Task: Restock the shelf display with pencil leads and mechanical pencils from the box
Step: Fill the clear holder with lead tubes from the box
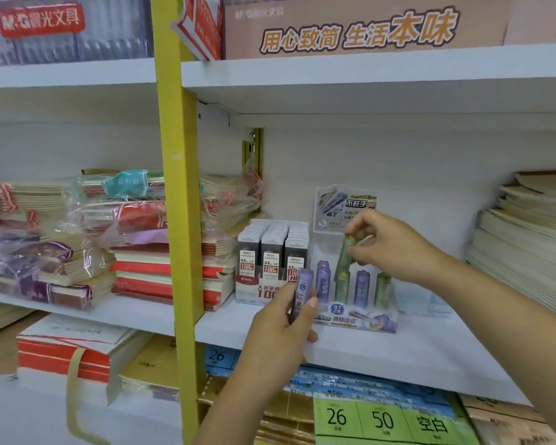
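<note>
A clear display stand point(360, 319) of pencil lead tubes sits on the white shelf point(398, 351); purple and green tubes stand upright in it. My right hand point(389, 245) pinches a green lead tube point(345, 252), held tilted just above the stand's back rows. My left hand point(280, 326) grips a purple lead tube point(302, 292) upright in front of the stand's left side. To the left of the stand is a carton of grey 0.5 lead cases point(273, 255), in three rows.
A yellow upright post point(177, 187) divides the shelving. Wrapped notebook stacks point(77, 239) fill the left bay, and paper stacks point(527, 239) rise at the right. Labelled packs point(382, 415) lie on the lower shelf. A shelf board point(366, 78) hangs overhead.
</note>
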The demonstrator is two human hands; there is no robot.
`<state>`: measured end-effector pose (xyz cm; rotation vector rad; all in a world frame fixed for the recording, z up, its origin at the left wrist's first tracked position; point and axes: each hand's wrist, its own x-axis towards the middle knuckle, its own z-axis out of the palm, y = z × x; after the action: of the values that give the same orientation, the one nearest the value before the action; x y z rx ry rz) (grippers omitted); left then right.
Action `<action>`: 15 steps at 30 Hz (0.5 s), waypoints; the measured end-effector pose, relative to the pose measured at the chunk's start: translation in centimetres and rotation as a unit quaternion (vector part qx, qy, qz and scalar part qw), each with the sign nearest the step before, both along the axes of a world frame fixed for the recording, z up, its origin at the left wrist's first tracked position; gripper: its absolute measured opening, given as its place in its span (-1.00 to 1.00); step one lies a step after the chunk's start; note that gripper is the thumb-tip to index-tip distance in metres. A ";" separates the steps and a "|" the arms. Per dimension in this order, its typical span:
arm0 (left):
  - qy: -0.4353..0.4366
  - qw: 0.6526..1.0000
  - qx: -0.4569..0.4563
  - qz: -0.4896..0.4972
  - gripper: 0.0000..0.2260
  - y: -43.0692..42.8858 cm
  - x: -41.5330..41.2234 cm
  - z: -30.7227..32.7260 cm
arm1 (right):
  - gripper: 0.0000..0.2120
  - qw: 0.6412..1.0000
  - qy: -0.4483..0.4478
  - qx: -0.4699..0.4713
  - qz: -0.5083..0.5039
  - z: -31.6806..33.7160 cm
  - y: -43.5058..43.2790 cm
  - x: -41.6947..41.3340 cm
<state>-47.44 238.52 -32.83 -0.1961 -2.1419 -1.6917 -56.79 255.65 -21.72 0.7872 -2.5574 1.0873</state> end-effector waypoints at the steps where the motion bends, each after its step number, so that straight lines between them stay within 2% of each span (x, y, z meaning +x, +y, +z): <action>1: -0.001 1.000 -0.002 0.003 -0.91 -0.1 -0.1 -0.1 | -0.79 1.000 -0.023 0.005 0.008 0.1 -0.1 -0.2; 4: -0.013 1.000 0.010 0.003 -0.93 -0.4 -0.2 -0.1 | -0.79 0.997 -0.063 0.041 0.026 0.1 -0.3 -0.9; 12: -0.023 0.999 0.025 -0.007 -0.94 -0.5 -0.1 0.1 | -0.75 0.997 -0.028 0.063 0.039 0.1 -0.2 -1.3; 15: -0.024 0.999 0.022 -0.007 -0.93 -0.4 0.0 0.2 | -0.82 0.993 -0.046 0.097 0.051 -0.1 -0.3 -1.4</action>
<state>-47.44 238.11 -32.67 -0.1603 -2.1396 -1.7681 -58.16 255.38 -21.84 0.9447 -2.7589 0.9334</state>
